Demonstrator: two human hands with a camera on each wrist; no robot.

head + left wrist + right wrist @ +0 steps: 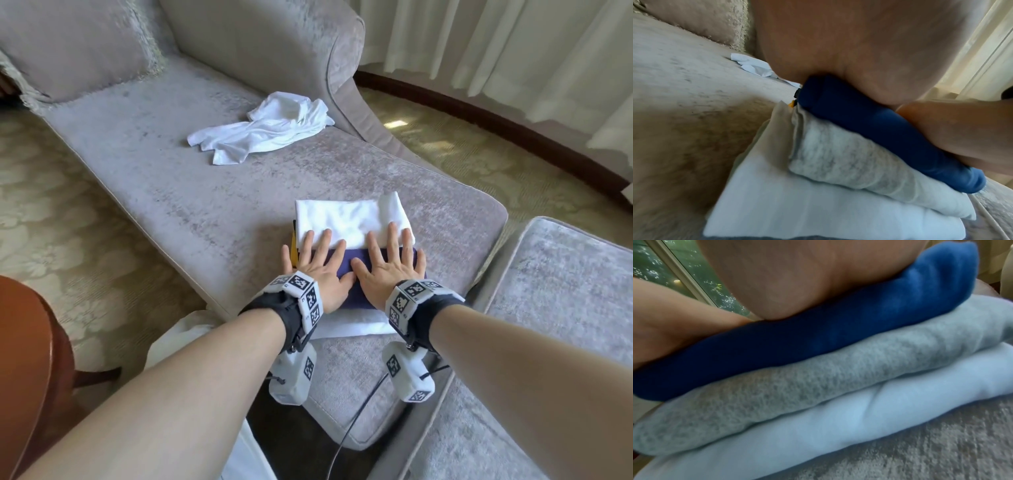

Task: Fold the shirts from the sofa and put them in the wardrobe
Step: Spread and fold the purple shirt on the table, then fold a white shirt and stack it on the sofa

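A stack of folded shirts sits on the near end of the sofa seat (178, 192). A folded white shirt (346, 217) tops the far half, with a dark blue shirt (346, 267) under it. My left hand (317, 263) and right hand (388, 265) lie flat side by side, fingers spread, pressing down on the stack. In the wrist views the blue shirt (875, 128) (818, 337) lies over a grey one (842, 155) (797, 382) and a white one (807, 214) (859, 420). A crumpled white shirt (263, 126) lies unfolded farther back on the seat.
A cushion (68, 44) leans at the sofa's far left and the armrest (329, 44) rises behind. A grey footstool (555, 325) stands to the right, a wooden chair (30, 359) at the near left. Curtains (496, 48) hang beyond patterned carpet.
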